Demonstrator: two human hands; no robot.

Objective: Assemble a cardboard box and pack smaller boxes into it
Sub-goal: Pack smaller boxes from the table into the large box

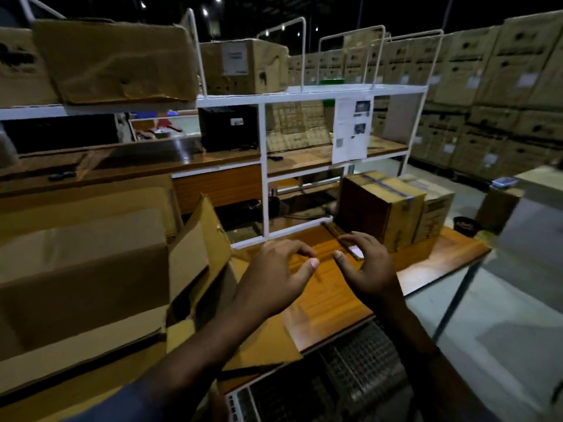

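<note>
Now both my left hand [278, 274] and right hand [364, 264] hover spread, empty, beside the open cardboard box [91, 263]; light, floppy flaps, so I'd grip its stiff corners.

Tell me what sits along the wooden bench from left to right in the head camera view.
Open cardboard box → its raised flap → left hand → right hand, both empty and spread over the bench → taped carton → second carton beside it.
</note>
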